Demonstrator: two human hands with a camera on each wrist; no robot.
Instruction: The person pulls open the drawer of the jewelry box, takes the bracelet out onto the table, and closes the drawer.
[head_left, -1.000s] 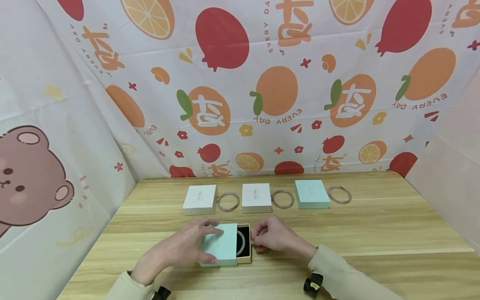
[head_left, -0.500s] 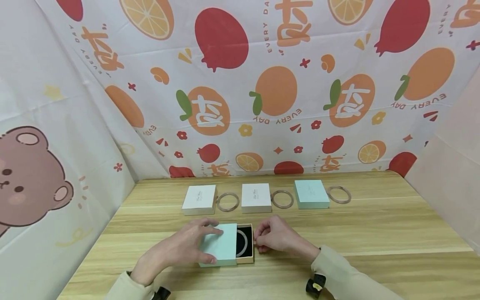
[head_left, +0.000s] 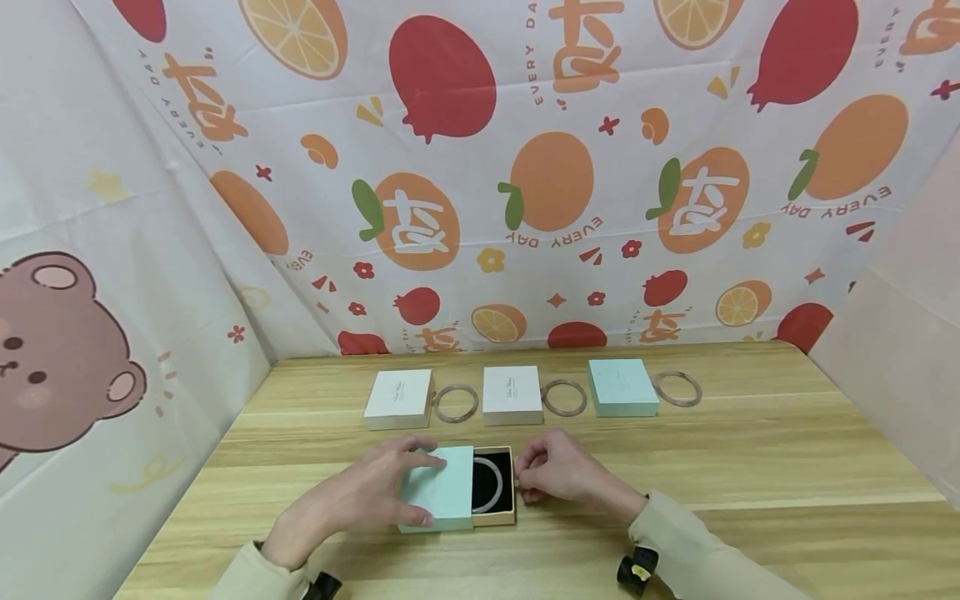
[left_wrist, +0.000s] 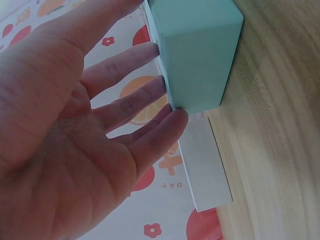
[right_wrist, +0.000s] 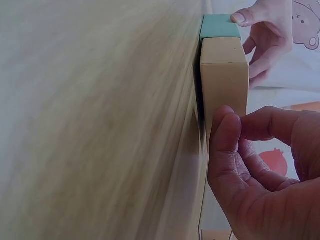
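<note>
A mint-green box sleeve (head_left: 447,496) lies on the table, with a tan drawer (head_left: 495,520) part-way out of its right side. On the drawer's black lining sits a pale round bangle (head_left: 499,490), its left part hidden under the sleeve. My left hand (head_left: 367,490) holds the sleeve, thumb at the near edge and fingers across the top and far side. At the drawer's right end, thumb and forefinger of my right hand (head_left: 564,471) pinch a small pull tab, mostly covered by the fingertips. The right wrist view shows that drawer end (right_wrist: 225,82) just beyond the fingers.
Along the back stand a white box (head_left: 401,396), another white box (head_left: 512,393) and a mint-green box (head_left: 623,386). Beside each lies a bangle: left (head_left: 456,403), middle (head_left: 565,398) and right (head_left: 678,389). A fruit-print cloth (head_left: 555,250) hangs behind the table (head_left: 750,467).
My right hand has moved slightly right, and the drawer has slid further out of the sleeve. More of the bangle shows. My left hand and the sleeve have stayed put.
</note>
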